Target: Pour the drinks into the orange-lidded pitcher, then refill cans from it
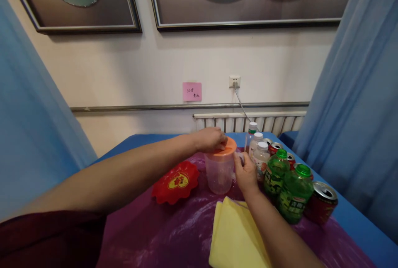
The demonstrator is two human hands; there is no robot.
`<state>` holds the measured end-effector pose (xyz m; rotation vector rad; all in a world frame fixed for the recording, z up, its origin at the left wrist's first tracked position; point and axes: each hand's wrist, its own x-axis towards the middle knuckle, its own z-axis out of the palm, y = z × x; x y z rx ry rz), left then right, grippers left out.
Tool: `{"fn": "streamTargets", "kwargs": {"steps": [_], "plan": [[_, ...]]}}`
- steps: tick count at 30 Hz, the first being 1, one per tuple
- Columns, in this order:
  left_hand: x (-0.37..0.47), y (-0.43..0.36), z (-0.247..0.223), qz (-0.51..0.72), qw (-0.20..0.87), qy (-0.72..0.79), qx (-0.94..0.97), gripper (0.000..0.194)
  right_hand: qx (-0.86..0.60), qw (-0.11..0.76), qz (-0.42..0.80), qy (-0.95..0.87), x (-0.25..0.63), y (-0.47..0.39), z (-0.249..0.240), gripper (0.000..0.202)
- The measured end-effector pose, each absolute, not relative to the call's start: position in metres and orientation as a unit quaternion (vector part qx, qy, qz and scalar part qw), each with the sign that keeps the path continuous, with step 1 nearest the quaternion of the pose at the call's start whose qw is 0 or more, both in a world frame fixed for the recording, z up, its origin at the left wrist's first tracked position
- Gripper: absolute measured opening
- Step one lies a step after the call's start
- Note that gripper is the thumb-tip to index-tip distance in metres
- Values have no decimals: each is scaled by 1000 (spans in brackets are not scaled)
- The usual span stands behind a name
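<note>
A clear plastic pitcher (219, 175) stands upright on a purple plastic sheet (149, 239). Its round orange lid (230, 147) sits on top. My left hand (211, 139) reaches in from the left, its fingers closed on the middle of the lid; the grip is partly hidden by the hand. On the pitcher's right side, my right hand (247, 171) is wrapped round the handle (239, 157). A red scalloped plate (164, 186) with a yellow emblem lies left of the pitcher. In front of the pitcher rests a folded yellow cloth (233, 232), partly under my right forearm.
To the right stand green bottles (295, 197), white-capped bottles (261, 158) and several drink cans (321, 201). Blue curtains (357, 114) hang on both sides. Behind the blue-covered table (357, 241) are a radiator (280, 120) and a wall socket (234, 81) with a cable.
</note>
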<state>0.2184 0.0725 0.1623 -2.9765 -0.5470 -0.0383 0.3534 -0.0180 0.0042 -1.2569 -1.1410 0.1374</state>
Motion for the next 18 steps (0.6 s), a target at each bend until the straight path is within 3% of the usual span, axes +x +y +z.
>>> {"fn": "streamTargets", "kwargs": {"steps": [8,13,18], "plan": [[206,86,197,-131,7,-242,-961,21,-555,653,55,-512,357,-14,6,41],[178,84,213,-371,-200,-327,-846,28,-557,658,51,-504,356,-15,3,41],[80,54,154,-584,-427,-419,-549,27,-552,665,54,-500,354,-18,1,44]]}}
